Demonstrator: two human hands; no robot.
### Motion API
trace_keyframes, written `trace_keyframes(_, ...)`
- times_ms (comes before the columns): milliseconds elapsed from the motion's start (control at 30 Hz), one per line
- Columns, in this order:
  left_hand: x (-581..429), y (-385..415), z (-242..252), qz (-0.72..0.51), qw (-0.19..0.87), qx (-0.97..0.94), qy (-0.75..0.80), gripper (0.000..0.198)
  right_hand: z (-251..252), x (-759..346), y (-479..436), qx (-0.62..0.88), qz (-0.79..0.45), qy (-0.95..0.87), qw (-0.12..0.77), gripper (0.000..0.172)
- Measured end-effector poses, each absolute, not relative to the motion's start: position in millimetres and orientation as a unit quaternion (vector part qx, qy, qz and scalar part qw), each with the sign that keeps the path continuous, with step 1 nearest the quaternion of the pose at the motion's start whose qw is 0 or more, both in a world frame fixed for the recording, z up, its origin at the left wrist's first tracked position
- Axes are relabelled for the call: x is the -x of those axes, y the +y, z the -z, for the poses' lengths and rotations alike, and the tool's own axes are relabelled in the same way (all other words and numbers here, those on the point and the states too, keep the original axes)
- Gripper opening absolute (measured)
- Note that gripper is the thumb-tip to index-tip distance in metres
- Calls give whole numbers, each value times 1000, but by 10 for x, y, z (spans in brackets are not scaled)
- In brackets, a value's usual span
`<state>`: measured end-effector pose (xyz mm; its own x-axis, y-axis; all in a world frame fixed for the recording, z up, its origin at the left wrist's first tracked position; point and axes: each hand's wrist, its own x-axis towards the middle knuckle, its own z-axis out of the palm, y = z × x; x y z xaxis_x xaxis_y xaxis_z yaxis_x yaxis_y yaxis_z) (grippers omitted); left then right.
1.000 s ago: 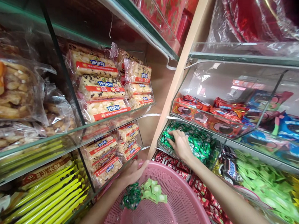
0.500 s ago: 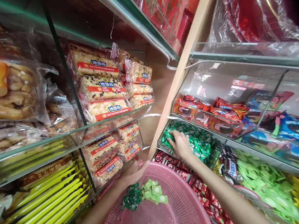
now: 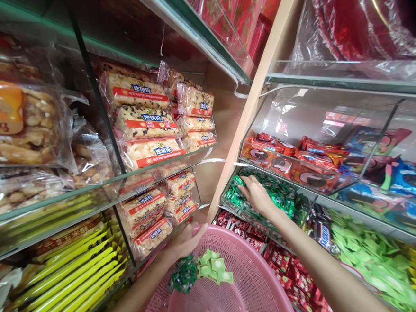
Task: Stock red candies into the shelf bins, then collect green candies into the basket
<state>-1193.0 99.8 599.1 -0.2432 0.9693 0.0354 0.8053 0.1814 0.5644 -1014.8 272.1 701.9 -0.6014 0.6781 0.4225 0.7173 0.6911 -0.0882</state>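
My left hand (image 3: 187, 240) is closed on the rim of a pink plastic basket (image 3: 269, 270), its thumb lying along the edge. Inside the basket sit a cluster of dark green wrapped candies (image 3: 183, 274) and a small heap of light green packets (image 3: 214, 267). Over at the right, my right hand (image 3: 256, 193) reaches into a clear bin of shiny green wrapped candies (image 3: 282, 198). Its fingers are pinched together on a bright green candy (image 3: 238, 180), partly hidden by the fingertips.
Wrapped sachima bars (image 3: 148, 122) fill the shelf at left, above yellow packets (image 3: 70, 284). Red candies (image 3: 291, 274) lie beneath the green bin. Light green packets (image 3: 364, 254) lie to its right, red packs (image 3: 293, 154) above. A wooden post (image 3: 236, 149) stands between the shelves.
My right hand has shifted slightly right within the green bin, and its fingers have drawn together on a candy. The left hand and basket stay in place. The view has turned slightly.
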Motion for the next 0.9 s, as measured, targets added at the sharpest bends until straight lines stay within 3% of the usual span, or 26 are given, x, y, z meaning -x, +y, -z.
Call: trace_keyframes(900,11913,1003,-6019,-236,163,-577,765,60,-7135,10301,2922,389,52,-907,150,25)
